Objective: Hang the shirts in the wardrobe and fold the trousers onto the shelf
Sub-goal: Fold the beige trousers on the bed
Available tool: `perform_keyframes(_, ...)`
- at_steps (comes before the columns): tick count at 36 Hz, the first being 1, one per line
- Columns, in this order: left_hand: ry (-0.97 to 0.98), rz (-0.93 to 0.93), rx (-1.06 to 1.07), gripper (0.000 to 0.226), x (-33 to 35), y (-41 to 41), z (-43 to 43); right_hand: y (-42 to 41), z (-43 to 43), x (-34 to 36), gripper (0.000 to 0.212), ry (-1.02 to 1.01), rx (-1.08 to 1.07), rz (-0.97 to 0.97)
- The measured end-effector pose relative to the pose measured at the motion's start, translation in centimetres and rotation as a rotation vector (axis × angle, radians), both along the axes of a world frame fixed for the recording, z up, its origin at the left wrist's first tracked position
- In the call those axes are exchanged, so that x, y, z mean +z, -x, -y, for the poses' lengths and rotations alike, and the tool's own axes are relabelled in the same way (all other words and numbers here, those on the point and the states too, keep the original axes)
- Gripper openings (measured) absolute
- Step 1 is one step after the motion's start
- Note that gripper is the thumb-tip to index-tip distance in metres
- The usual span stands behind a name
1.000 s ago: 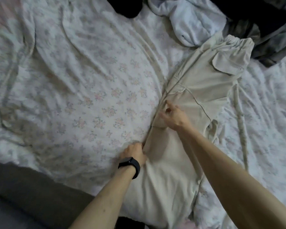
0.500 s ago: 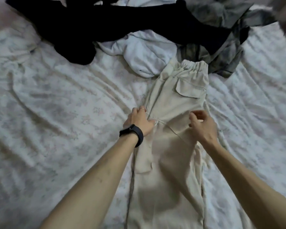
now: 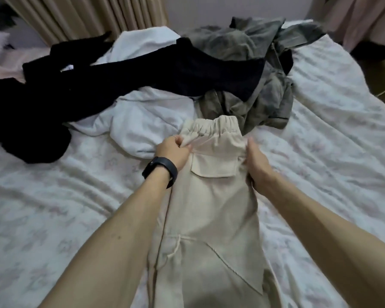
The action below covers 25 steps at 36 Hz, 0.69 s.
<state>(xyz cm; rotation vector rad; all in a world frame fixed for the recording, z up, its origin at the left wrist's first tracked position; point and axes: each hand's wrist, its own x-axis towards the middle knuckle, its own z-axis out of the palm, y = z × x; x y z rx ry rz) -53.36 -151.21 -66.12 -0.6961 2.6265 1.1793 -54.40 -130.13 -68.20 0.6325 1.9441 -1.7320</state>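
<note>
A home bedroom: a bed point(image 3: 333, 152) under a flowered sheet, a heap of clothes point(image 3: 187, 70) on it, seemingly pleated curtains point(image 3: 87, 16) behind.

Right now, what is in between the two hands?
Head view: the beige trousers, pocket flap showing, lie between the left hand and right hand.

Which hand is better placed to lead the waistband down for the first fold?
Probably left. The left hand pinches the waistband of the beige trousers at its corner. The right hand grips the side edge lower, below the elastic, so it would likely need to regrip.
</note>
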Motion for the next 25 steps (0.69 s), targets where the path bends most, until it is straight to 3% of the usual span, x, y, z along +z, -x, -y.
perform_keyframes(4, -0.073, -0.010, 0.176, 0.016, -0.5, -0.7, 3.2, -0.9, -0.5, -1.0, 0.038, -0.207, 0.266, -0.051)
perform_keyframes(7, -0.210, 0.004, 0.194, 0.022, 0.2, -1.6, 5.2, -1.1, 0.1, -1.5, 0.032, -0.351, 0.418, -0.147)
perform_keyframes(10, -0.258, -0.008, 0.193, 0.013, 1.2, -1.8, 6.5, -1.0, 1.7, -0.8, 0.038, -0.480, 0.562, -0.214)
perform_keyframes(12, -0.212, -0.053, 0.219, 0.012, 1.8, -1.9, 7.2, -0.5, 2.2, 0.2, 0.035, -0.553, 0.496, -0.292)
perform_keyframes(15, -0.109, -0.196, 0.248, 0.019, 2.7, -1.8, 7.9, 1.1, 2.0, 2.4, 0.021, -0.587, 0.190, -0.387)
perform_keyframes(19, 0.035, -0.114, 0.231, 0.015, 2.2, -1.1, 7.4, 1.9, 1.8, 2.9, 0.017, -0.650, 0.247, -0.412)
perform_keyframes(22, 0.060, 0.020, 0.251, 0.023, 0.9, -1.2, 6.5, 1.1, 0.9, 1.6, 0.016, -0.491, 0.225, -0.328)
perform_keyframes(25, 0.133, -0.072, 0.262, 0.039, 0.5, -2.2, 4.4, -1.8, -0.7, 1.4, 0.014, -0.379, 0.113, -0.231)
